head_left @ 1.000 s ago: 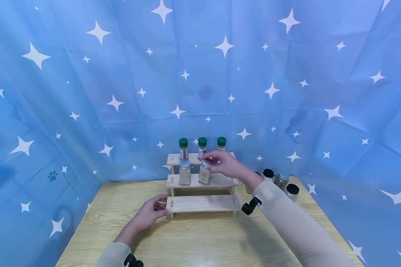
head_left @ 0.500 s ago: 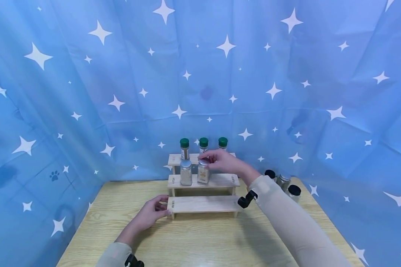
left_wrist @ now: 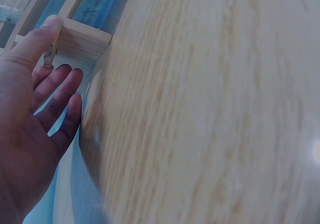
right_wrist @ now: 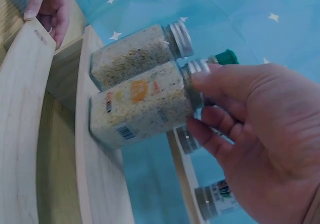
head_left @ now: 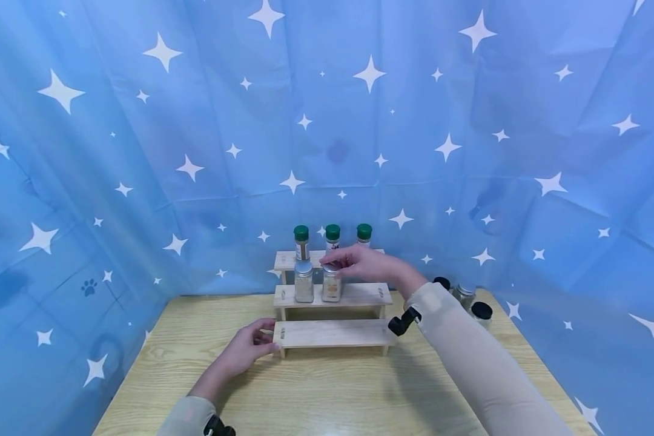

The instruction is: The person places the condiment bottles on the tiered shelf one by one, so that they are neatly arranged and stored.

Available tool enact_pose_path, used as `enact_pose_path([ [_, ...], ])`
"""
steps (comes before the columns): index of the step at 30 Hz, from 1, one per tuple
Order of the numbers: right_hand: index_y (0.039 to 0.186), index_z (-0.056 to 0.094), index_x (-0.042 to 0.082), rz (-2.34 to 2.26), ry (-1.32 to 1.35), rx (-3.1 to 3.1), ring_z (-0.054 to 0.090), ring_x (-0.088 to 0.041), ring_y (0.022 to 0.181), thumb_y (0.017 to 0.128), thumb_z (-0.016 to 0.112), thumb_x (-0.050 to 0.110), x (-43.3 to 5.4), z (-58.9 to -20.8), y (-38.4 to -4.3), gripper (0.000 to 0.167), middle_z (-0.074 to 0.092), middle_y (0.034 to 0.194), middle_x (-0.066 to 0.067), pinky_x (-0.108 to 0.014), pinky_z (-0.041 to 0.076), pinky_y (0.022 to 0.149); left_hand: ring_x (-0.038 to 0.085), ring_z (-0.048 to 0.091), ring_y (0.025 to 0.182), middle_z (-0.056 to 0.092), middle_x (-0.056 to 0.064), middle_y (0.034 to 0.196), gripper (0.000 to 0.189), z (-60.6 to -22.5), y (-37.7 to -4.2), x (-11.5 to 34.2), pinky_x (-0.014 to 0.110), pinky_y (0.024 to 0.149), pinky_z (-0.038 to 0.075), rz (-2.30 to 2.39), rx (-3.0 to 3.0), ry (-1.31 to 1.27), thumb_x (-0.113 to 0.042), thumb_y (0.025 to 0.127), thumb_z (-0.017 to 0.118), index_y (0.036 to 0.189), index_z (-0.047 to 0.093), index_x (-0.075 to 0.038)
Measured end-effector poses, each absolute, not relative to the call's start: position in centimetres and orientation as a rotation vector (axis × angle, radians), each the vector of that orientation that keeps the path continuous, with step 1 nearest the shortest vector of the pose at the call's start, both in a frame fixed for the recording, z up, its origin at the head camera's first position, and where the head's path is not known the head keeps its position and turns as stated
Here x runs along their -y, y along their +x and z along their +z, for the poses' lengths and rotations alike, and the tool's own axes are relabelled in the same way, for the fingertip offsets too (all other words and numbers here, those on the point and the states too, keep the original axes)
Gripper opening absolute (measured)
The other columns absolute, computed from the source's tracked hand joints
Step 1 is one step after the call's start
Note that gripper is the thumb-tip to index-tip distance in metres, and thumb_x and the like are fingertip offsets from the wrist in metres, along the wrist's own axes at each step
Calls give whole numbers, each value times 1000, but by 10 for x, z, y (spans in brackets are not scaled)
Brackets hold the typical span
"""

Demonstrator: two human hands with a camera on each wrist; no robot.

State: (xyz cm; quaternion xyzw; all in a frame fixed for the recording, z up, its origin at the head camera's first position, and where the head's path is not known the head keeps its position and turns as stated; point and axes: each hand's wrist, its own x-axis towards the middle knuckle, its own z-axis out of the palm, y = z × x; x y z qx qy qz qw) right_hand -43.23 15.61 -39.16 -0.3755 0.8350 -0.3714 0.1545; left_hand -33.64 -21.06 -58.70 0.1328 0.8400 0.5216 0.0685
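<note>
R hand (head_left: 367,266) is at the mid tier of a wooden 3-tier rack (head_left: 334,332), thumb + fingers pinching the silver lid of a jar w/ orange label (head_left: 332,292). That jar stands upright on the mid tier, approx. halfway along, base on the board; pale grainy contents, barcode low on its side per R wrist view. Just to its left, same tier, is a 2nd silver-lidded jar (head_left: 304,286), also upright w/ grainy contents, a small gap btwn the two in the head view.

L hand (head_left: 244,348) is at the left end of the near tier, gripping the board's end w/ thumb on one side & fingers curled beneath, as L & R wrist views show.

Far tier holds 3 green-capped bottles in a row: left one (head_left: 302,243), mid one (head_left: 333,236), right one (head_left: 364,234); the R hand hides the lower parts of the latter two.

Far right of the table (head_left: 332,393), partly behind the R sleeve (head_left: 469,351), are more jars: black lids (head_left: 482,310) on two, a silver lid (head_left: 465,289) btwn them. Behind all: blue curtain (head_left: 327,121) w/ white stars.
</note>
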Motion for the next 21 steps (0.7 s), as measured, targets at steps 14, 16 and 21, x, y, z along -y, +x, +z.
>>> enact_pose_path([
  [14, 157, 63, 16, -1003, -1096, -2403, 62, -21, 125, 110, 67, 6, -159, -391, -430, 49, 65, 151, 0, -42, 54, 107, 27, 71, 115, 68, 12, 143, 66, -588, -336, 210, 40, 92, 62, 1586, -2530, 401, -25, 97, 89, 154, 61, -7],
  [16, 159, 62, 15, -1007, -1099, -2406, 61, -23, 120, 109, 68, 6, -160, -392, -430, 51, 65, 150, -1, -42, 54, 100, 28, 71, 115, 67, 12, 143, 66, -587, -336, 210, 41, 92, 62, 1585, -2534, 403, -25, 97, 89, 154, 61, -7],
  [21, 163, 57, 21, -1032, -1077, -2430, 61, -26, 112, 106, 73, 10, -162, -395, -428, 61, 64, 149, -2, -42, 55, 91, 27, 71, 115, 68, 12, 143, 65, -586, -335, 210, 41, 91, 62, 1583, -2541, 398, -25, 97, 89, 153, 61, -8],
])
